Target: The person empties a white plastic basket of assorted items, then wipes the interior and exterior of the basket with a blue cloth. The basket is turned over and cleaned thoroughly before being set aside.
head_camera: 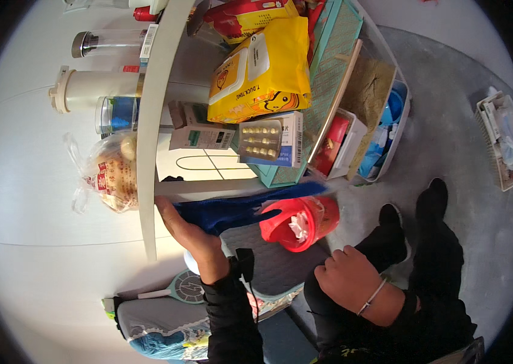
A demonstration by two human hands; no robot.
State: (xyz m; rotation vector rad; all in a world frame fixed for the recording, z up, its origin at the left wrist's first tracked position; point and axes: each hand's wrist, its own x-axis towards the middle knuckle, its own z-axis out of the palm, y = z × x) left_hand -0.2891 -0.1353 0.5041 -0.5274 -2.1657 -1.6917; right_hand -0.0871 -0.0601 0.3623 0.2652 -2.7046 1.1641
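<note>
My left hand (197, 241) is at the end of the light-coloured shelf unit, its fingertips by the shelf edge (148, 200). A dark blue cloth (220, 214) is in it, lying along the shelf unit's upright and blurred at its far end; some fingers are hidden by the cloth. My right hand (347, 277), with a bracelet at the wrist, is curled with nothing visible in it, by my knee in black trousers. A red bin (322, 223) with white waste inside stands on the floor beyond the cloth.
The shelf unit holds a yellow wipes pack (261, 73), a pill blister (260, 140), cartons, a teal tray (279, 175), a glass bottle (110, 43) and a bag of food (117, 173). Lower down are plastic bins (402, 123). A grey cushioned seat (265, 259) and an electric swatter (188, 286) are nearby.
</note>
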